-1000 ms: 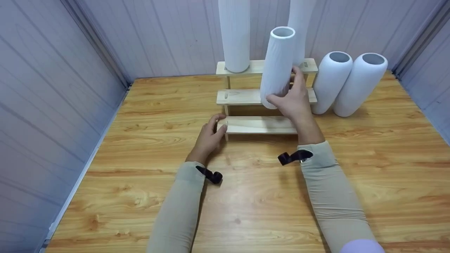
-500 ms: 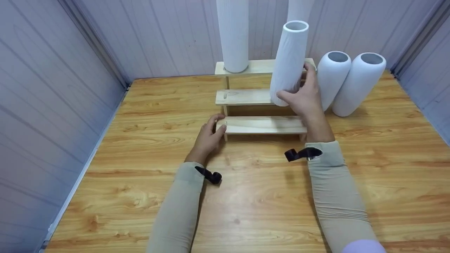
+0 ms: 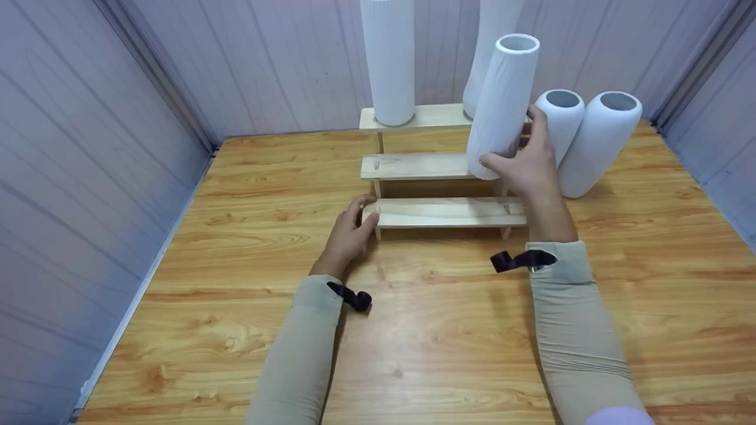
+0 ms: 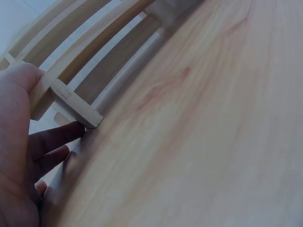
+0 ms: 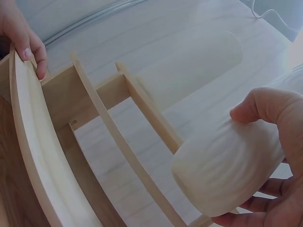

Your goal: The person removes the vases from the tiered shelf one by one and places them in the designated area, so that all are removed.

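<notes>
My right hand (image 3: 528, 162) grips a tall white vase (image 3: 503, 103) low on its body, thumb in front and fingers round the right side. The vase leans slightly, its base over the right part of the middle step of a three-step wooden stand (image 3: 443, 213). A gap seems to show under the base in the right wrist view, but contact cannot be ruled out. Meanwhile my left hand (image 3: 347, 235) holds the left end of the stand's lowest step, with the thumb on the board (image 4: 45, 90) and fingers beside the leg.
On the top step stand two white vases, one at the left (image 3: 390, 71) and one at the right (image 3: 475, 94), partly behind the held vase. Two more white vases (image 3: 599, 141) (image 3: 564, 112) stand on the wooden table (image 3: 236, 330) to the right. Pale panel walls (image 3: 283, 65) enclose the table.
My right hand has carried the vase to the right along the middle step, with its top tilting slightly rightward. My left hand has kept its hold on the stand.
</notes>
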### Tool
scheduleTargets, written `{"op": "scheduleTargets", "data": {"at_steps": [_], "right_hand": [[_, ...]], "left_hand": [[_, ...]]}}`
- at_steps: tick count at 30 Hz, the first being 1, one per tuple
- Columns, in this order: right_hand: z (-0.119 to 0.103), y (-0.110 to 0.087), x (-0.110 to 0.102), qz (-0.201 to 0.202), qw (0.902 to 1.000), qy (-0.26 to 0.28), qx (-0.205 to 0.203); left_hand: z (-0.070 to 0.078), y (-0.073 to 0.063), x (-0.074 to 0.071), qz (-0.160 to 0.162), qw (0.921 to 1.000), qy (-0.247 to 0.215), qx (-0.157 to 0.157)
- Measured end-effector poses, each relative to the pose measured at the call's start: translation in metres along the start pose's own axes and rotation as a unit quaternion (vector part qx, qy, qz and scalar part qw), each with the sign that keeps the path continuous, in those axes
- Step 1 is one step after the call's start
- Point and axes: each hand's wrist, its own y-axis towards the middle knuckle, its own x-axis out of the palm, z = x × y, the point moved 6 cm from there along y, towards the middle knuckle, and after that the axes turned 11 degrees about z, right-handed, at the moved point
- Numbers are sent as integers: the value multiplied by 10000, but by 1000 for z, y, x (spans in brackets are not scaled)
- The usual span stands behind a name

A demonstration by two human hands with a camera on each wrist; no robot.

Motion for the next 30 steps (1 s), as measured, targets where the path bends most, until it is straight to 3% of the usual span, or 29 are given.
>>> {"op": "scheduleTargets", "data": {"at_steps": [6, 30], "right_hand": [[11, 2, -19, 92, 9999, -92, 76], [52, 1, -103, 406, 9983, -403, 59]], "left_hand": [[0, 1, 1, 62, 9999, 23, 136], [1, -1, -2, 7, 10000, 62, 55]]}}
